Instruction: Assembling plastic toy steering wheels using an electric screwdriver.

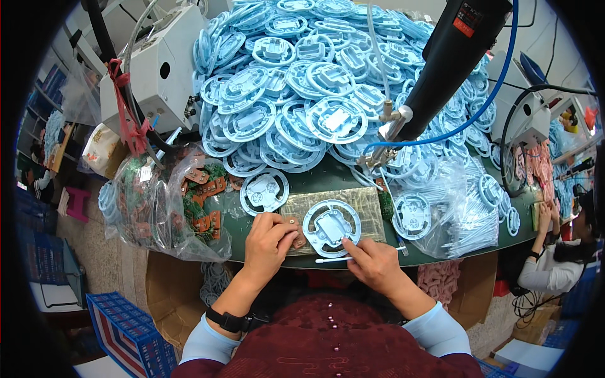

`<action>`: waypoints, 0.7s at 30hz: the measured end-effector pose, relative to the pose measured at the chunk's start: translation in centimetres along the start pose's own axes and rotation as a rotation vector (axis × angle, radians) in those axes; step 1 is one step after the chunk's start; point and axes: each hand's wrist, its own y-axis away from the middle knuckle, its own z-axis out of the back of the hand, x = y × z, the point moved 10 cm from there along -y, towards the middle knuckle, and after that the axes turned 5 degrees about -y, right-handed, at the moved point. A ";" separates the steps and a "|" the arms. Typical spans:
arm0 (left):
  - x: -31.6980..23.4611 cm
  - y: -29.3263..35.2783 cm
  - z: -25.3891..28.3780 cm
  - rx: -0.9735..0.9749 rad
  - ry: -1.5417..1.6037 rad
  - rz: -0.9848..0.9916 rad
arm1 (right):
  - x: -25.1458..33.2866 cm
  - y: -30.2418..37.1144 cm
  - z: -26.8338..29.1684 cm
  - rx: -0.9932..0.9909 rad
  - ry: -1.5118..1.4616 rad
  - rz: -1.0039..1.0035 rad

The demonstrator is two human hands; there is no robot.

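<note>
A light blue plastic steering-wheel-shaped part (pixel 332 228) lies on a yellowish, tape-covered board (pixel 368 203) in front of me. My left hand (pixel 268 244) is at its left side, fingers pinched on a small brown circuit board (pixel 293 224); the fingertips partly hide that piece. My right hand (pixel 376 264) holds a thin white stick (pixel 333 259) crosswise under its fingers. Its index fingertip rests on the lower right of the wheel part. Beyond my left hand lies a second blue wheel part (pixel 264 192) with a moulded pattern.
A big heap of blue wheel parts (pixel 337 120) fills the table's back. Left, a clear plastic bag (pixel 151 211) holds brown and green circuit boards. A black tool (pixel 450 63) with a blue hose hangs at right. Bagged white sticks (pixel 469 223) lie right. A co-worker (pixel 554 261) sits far right.
</note>
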 end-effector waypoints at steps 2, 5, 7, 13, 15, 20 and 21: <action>0.0 0.3 -0.1 -0.010 0.007 0.001 | -0.2 0.4 -0.4 0.007 0.022 0.022; 0.1 0.5 0.2 -0.043 0.008 0.002 | 0.5 0.1 -0.7 0.003 0.008 0.052; 0.2 0.4 0.5 -0.063 0.005 -0.004 | 0.5 -0.2 -0.6 -0.018 -0.009 0.046; -3.0 -0.8 1.9 -0.092 -0.040 -0.160 | 0.8 0.4 -1.1 -0.033 0.006 0.107; -3.6 -1.2 0.6 -0.069 -0.024 -0.175 | 1.1 0.2 -1.2 -0.035 0.013 0.118; -4.6 -2.0 -1.9 -0.008 -0.012 -0.240 | 1.7 -0.3 -1.3 -0.029 -0.006 0.125; -4.6 -2.1 -2.2 0.008 -0.016 -0.242 | 1.7 -0.3 -1.3 -0.031 -0.005 0.123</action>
